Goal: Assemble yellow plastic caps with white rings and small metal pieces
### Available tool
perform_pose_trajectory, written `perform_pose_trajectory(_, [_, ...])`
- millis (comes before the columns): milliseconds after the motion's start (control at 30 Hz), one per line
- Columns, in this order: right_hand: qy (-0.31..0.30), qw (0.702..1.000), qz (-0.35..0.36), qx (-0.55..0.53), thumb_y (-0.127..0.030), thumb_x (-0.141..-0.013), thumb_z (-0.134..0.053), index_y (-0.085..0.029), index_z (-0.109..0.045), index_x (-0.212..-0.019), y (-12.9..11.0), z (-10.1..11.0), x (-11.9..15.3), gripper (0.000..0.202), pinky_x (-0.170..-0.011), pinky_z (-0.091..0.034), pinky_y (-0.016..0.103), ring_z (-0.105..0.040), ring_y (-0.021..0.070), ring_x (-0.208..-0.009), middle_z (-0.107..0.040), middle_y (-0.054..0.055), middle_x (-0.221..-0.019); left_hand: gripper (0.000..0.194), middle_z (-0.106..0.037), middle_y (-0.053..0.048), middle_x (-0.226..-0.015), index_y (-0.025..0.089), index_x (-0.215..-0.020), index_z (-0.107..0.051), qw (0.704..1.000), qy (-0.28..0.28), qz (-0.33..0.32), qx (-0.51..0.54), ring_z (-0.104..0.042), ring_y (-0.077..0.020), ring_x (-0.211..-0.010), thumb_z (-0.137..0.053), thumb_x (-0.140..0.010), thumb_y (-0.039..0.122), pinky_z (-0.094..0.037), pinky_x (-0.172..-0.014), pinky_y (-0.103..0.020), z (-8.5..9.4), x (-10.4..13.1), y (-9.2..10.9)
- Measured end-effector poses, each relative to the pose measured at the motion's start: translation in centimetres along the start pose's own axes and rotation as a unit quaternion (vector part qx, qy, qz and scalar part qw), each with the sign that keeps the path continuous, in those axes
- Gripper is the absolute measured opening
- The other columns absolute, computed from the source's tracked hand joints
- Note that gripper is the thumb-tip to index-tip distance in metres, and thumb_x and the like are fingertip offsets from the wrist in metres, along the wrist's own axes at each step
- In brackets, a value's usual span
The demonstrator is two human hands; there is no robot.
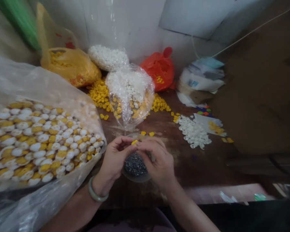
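Note:
My left hand [117, 156] pinches a small yellow plastic piece [134, 142] between thumb and forefinger. From the other side, the fingertips of my right hand [158, 158] close on the same piece, and the two hands meet there. Beneath them stands a round clear bowl [135, 178] holding many tiny dark shiny bits [135, 164]. Whether my right fingers also hold one of those bits is hidden. Two loose yellow pieces [151, 134] lie just beyond the bowl. A pale bangle [96, 191] circles my left wrist.
At left, a large clear bag [62, 183] holds many white-and-yellow rounded pieces [38, 138]. Behind are a yellow bag [84, 69], a clear bag of white pieces [132, 87], and a red bag [157, 69]. Flat white pieces [194, 130] lie piled at right on the dark table [169, 196].

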State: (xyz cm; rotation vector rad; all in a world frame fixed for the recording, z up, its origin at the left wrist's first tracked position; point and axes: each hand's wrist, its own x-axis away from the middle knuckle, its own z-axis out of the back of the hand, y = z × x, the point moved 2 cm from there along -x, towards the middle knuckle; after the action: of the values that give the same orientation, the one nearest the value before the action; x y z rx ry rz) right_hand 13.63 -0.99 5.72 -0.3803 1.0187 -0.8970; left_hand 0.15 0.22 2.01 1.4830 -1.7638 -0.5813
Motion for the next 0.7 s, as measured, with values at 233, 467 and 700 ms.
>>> perform_pose_trajectory(233, [-0.022, 0.923, -0.204, -0.324, -0.03, -0.092, -0.06, -0.028, -0.057, -0.124, 2.0, -2.4, 1.4, 0.033, -0.099, -0.049, 0.036, -0.059, 0.0199, -0.114, -0.062, 0.006, -0.123, 0.021, -0.076, -0.002, -0.087, 0.021, -0.082, -0.074, 0.993, -0.001, -0.084, -0.078, -0.068, -0.0151, -0.083, -0.082, -0.063, 0.015, -0.053, -0.077, -0.023, -0.1, 0.8, -0.1])
perform_pose_trajectory(467, [0.042, 0.88, -0.224, -0.416, -0.039, -0.086, -0.069, -0.024, -0.065, -0.108, 2.0, -4.1, 1.7, 0.027, -0.094, -0.049, 0.031, -0.062, 0.0192, -0.102, -0.067, 0.004, -0.107, 0.016, -0.077, -0.003, -0.09, 0.023, -0.087, -0.076, 0.936, -0.015, -0.237, -0.26, -0.07, -0.0189, -0.089, -0.07, -0.076, 0.014, -0.055, -0.086, -0.029, 0.5, 1.3, 0.1])
perform_pose_trajectory(700, [0.019, 0.92, -0.187, -0.344, -0.05, -0.09, -0.063, -0.025, -0.065, -0.111, 2.1, -2.9, 1.4, 0.033, -0.087, -0.051, 0.031, -0.062, 0.0194, -0.097, -0.067, 0.004, -0.104, 0.016, -0.077, -0.002, -0.091, 0.024, -0.09, -0.076, 0.942, -0.024, -0.232, -0.242, -0.071, -0.0159, -0.086, -0.071, -0.077, 0.015, -0.056, -0.08, -0.024, 0.8, 0.8, -0.5])
